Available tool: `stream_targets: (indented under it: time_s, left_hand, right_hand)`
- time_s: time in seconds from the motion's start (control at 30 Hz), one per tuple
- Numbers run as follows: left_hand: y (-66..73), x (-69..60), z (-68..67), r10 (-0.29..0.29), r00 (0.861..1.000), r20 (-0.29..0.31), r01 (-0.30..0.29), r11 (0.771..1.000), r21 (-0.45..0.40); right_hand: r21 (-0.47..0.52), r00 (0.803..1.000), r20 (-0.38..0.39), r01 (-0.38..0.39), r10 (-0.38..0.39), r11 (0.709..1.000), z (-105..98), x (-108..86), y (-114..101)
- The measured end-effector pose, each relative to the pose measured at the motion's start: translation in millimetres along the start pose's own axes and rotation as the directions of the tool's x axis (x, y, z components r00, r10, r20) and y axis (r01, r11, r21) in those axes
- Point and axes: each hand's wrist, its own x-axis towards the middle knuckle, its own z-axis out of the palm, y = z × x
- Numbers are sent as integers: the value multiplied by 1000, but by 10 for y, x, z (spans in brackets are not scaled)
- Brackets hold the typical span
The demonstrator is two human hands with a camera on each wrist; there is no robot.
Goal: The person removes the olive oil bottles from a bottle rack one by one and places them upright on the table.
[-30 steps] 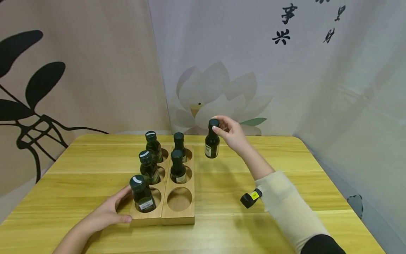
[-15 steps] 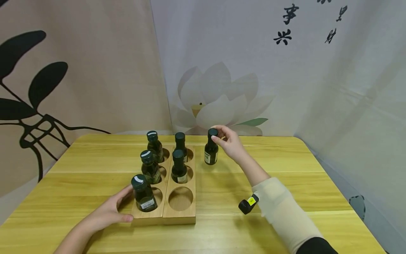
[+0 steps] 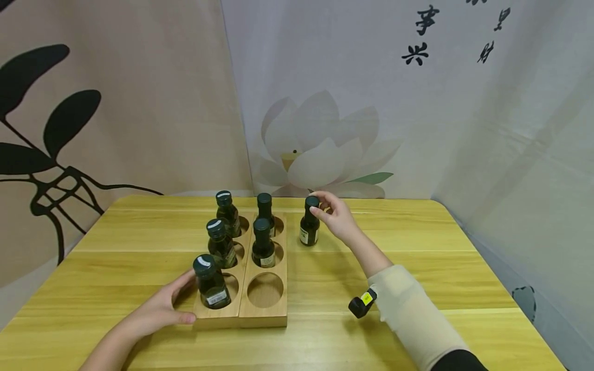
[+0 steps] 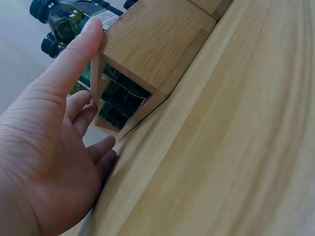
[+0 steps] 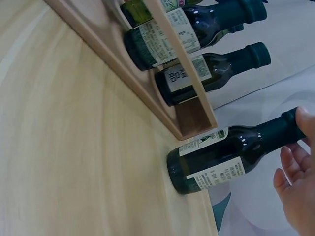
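Observation:
My right hand (image 3: 337,215) pinches the cap of a dark bottle (image 3: 309,226), upright at the table's surface right of the wooden rack (image 3: 262,322). The right wrist view shows the same bottle (image 5: 211,160) with thumb and fingers of the hand (image 5: 300,182) at its neck. My left hand (image 3: 160,309) rests against the rack's near left corner, fingers spread along its side; in the left wrist view the hand (image 4: 54,132) has its thumb on the rack's edge (image 4: 147,44). Three wide-capped bottles (image 3: 212,288) stand in the left column, two slimmer ones (image 3: 263,245) in the right.
The near right hole (image 3: 265,290) of the rack holds no bottle. The wooden table (image 3: 371,330) extends around the rack. Behind it hangs a cloth backdrop (image 3: 185,93) with leaves, a lotus and characters. A small black device (image 3: 362,304) hangs at the right sleeve.
My right hand has lowered the bottle from above the table down to its surface, right of the rack. The left hand has kept its place at the rack's corner.

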Motion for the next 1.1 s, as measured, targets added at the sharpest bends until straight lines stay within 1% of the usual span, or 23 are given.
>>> stream_targets:
  time_s: [0.1,0.23,0.3,0.37,0.47,0.6,0.7,0.9,1.1]
  left_hand:
    - [-5,0,2,8,1000,5,-8,1000,-5]
    - [-20,11,6,24,1000,10,-24,1000,-9]
    - [-24,13,8,28,1000,10,-28,1000,-12]
    - [-30,15,9,35,999,9,-34,999,-16]
    - [-33,15,9,36,999,5,-36,999,-18]
    - [-28,13,8,32,999,2,-32,999,-15]
    - [-23,12,6,32,999,1,-32,999,-14]
    - [-22,18,7,46,999,-1,-46,999,-7]
    - [-1,14,13,41,999,4,-41,999,-18]
  right_hand:
    - [-10,1000,3,-2,2,1000,-4,-63,-106]
    - [-11,1000,-3,-3,3,1000,-12,-79,-101]
    - [-34,1000,-6,-5,5,999,-21,-49,-9]
    - [-64,1000,-18,8,-9,998,-34,-17,74]
    - [-111,997,-50,59,-65,992,-61,34,167]
    - [-132,983,-87,152,-164,980,-80,39,60]
    - [-118,974,-89,196,-207,973,-54,21,-61]
    - [-89,968,-56,238,-244,967,116,-49,-270]
    - [-68,943,-2,333,-334,940,338,-129,-340]
